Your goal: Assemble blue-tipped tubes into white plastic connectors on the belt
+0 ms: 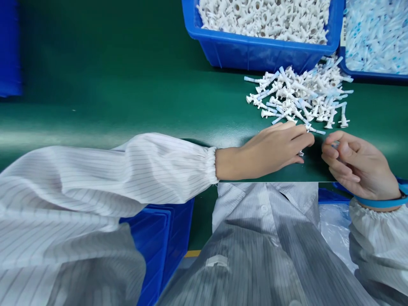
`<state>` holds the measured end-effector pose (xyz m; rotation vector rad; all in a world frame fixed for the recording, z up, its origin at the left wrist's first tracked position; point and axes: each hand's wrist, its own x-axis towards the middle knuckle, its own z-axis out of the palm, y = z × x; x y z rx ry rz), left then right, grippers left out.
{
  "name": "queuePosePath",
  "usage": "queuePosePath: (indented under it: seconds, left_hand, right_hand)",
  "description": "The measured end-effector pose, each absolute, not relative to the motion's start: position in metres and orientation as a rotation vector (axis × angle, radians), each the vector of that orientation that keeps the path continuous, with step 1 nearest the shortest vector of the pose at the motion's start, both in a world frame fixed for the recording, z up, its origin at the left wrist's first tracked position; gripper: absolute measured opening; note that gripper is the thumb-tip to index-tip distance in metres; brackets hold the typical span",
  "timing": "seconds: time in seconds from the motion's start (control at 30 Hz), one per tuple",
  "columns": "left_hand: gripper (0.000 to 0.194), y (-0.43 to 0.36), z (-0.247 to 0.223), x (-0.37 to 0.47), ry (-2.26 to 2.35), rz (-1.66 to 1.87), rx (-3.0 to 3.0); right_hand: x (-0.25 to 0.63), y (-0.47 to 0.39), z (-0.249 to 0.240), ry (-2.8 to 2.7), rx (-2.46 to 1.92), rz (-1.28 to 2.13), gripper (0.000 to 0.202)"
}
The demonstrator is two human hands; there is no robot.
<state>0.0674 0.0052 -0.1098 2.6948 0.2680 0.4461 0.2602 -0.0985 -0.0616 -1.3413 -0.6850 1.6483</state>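
Observation:
My left hand [274,146] reaches in from the left, palm down, with its fingers curled around a small white plastic fitting [301,153], of which only the end shows below the fingers. My right hand [360,163], wearing a blue wrist strap [379,203], is closed in a pinch. A bit of light blue [334,145] shows between its fingertips; the rest of that piece is hidden. Just beyond both hands lies a loose pile of white fittings with pale blue translucent tips [296,95]. The hands are a short gap apart.
A blue bin [255,51] heaped with white fittings stands behind the pile. To its right, a blue tray [376,75] holds many pale blue translucent pieces. Blue bins [159,242] stand below the green table's [127,85] near edge. Another blue container [9,51] is at far left.

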Motion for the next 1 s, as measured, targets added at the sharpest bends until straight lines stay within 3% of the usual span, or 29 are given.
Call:
queuePosePath:
  seconds: [0.17,0.47,0.73,1.0]
  left_hand:
    - [0.036,0.005,-0.11,0.065,0.257,0.45,2.698]
    - [0.02,0.005,-0.105,0.064,0.278,0.421,2.692]
    - [0.018,0.003,-0.106,0.065,0.283,0.421,2.726]
    - [0.02,0.003,-0.103,0.066,0.266,0.41,2.749]
  right_hand:
    - [0.262,-0.098,-0.072,-0.74,-1.262,1.64,0.024]
    - [0.262,-0.097,-0.07,-0.753,-1.303,1.578,0.04]
    - [0.262,-0.093,-0.065,-0.683,-1.29,1.638,0.018]
    - [0.264,-0.093,-0.068,-0.554,-1.312,1.565,0.028]
